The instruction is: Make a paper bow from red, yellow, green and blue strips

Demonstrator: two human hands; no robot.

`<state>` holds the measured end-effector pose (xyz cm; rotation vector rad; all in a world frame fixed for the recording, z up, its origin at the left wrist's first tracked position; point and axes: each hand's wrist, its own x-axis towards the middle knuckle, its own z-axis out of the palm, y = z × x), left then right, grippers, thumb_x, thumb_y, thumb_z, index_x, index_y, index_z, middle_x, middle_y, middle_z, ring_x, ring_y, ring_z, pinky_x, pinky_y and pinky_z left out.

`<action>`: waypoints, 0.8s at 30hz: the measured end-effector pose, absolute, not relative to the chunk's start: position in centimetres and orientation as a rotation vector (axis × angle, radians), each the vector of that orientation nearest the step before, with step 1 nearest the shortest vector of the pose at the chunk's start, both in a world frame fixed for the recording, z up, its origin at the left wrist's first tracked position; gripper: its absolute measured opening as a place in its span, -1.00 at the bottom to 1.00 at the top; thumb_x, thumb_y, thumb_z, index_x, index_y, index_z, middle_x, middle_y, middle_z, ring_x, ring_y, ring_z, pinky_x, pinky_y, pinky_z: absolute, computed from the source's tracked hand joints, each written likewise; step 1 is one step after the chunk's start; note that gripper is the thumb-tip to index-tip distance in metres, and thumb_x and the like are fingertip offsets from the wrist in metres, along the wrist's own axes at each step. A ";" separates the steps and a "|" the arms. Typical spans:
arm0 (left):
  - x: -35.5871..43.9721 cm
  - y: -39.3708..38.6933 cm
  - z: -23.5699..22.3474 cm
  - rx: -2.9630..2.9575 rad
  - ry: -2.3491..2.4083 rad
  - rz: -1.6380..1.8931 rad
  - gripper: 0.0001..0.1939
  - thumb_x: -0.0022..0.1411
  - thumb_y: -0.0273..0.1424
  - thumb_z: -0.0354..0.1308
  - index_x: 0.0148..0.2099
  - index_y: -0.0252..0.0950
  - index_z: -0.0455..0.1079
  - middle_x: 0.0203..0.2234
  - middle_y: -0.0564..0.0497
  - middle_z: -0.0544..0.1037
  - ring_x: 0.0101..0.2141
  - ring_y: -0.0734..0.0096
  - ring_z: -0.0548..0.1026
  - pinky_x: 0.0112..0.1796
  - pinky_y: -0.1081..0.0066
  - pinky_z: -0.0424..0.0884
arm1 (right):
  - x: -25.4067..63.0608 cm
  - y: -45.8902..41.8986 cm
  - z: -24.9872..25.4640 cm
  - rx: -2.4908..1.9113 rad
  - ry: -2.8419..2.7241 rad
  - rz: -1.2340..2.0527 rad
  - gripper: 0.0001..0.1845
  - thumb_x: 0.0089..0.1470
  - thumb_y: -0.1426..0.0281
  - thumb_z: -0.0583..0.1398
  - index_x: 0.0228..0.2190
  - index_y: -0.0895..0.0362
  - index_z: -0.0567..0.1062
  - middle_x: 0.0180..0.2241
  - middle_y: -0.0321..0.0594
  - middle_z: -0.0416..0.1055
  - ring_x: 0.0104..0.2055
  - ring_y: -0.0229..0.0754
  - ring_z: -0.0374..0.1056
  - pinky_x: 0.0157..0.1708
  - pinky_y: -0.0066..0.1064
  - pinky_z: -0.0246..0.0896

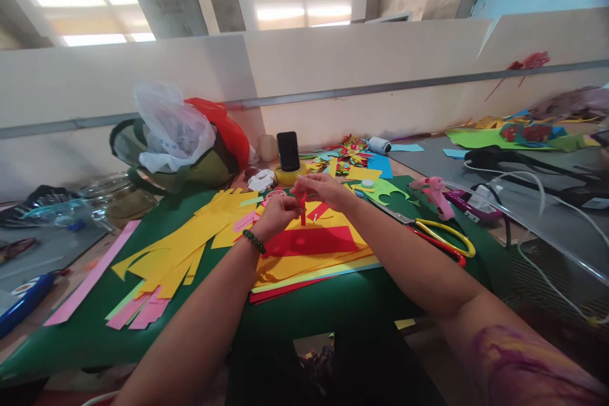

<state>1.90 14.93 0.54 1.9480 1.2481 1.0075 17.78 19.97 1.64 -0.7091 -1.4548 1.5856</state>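
Between both hands is a narrow red paper strip (303,210), held up over the stack of coloured sheets. My left hand (280,214), with a dark green bead bracelet on the wrist, pinches the strip from the left. From above and to the right, my right hand (326,190) has its fingers closed at the strip's upper end. Beneath them lies a wide red paper piece (311,241) on yellow sheets (295,269), with pale and red sheets under those. Whether the strip is folded or looped at the fingertips is too small to tell.
Large scissors (442,235) with yellow and red handles lie beside my right forearm, near a pink glue gun (435,195). Yellow strips (185,244) cover the left side. A phone (288,151) stands behind, and a green bag (209,162) sits at the back left.
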 end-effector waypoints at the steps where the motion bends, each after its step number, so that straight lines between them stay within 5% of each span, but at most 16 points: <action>1: 1.9 15.0 0.5 1.941 1.246 1.009 -0.84 -0.05 -0.37 0.17 -0.58 -0.34 0.43 -0.69 0.11 0.34 -0.58 0.54 0.21 -0.52 0.48 0.15 | 17.8 20.0 1.7 -0.725 -1.407 1.633 -0.78 0.07 0.26 0.29 -0.47 0.16 0.53 -0.46 -0.24 0.54 -0.42 -0.28 0.42 -0.40 -0.47 0.32; 4: 1.8 15.0 0.5 1.919 1.236 1.022 -0.82 -0.04 -0.33 0.18 -0.56 -0.34 0.43 -0.69 0.13 0.31 -0.60 0.55 0.19 -0.54 0.49 0.14 | 17.8 20.2 1.7 -0.800 -1.314 1.737 -0.77 0.19 0.31 0.20 -0.44 0.16 0.54 -0.51 -0.24 0.53 -0.47 -0.28 0.42 -0.43 -0.46 0.33; 12: 1.6 15.2 0.5 1.889 1.241 1.054 -0.81 -0.06 -0.32 0.18 -0.59 -0.33 0.38 -0.70 0.13 0.32 -0.62 0.57 0.21 -0.56 0.51 0.15 | 17.8 20.2 1.8 -0.789 -1.317 1.732 -0.71 0.15 0.27 0.24 -0.51 0.18 0.54 -0.56 -0.26 0.52 -0.53 -0.34 0.40 -0.46 -0.53 0.29; 19: 1.6 15.2 0.4 1.877 1.273 1.062 -0.86 -0.09 -0.36 0.16 -0.57 -0.32 0.40 -0.70 0.11 0.37 -0.61 0.55 0.25 -0.57 0.52 0.17 | 17.8 20.6 1.0 -0.735 -1.420 1.561 -0.73 -0.28 0.38 0.46 -0.49 0.18 0.55 -0.50 -0.31 0.54 -0.46 -0.34 0.40 -0.40 -0.51 0.30; 24: 1.9 14.9 0.6 1.870 1.280 1.044 -0.87 -0.10 -0.38 0.13 -0.57 -0.32 0.43 -0.70 0.11 0.38 -0.61 0.55 0.25 -0.55 0.50 0.17 | 17.4 20.6 0.6 -0.720 -1.434 1.433 -0.68 -0.37 0.38 0.45 -0.48 0.17 0.52 -0.55 -0.33 0.51 -0.48 -0.30 0.38 -0.40 -0.44 0.28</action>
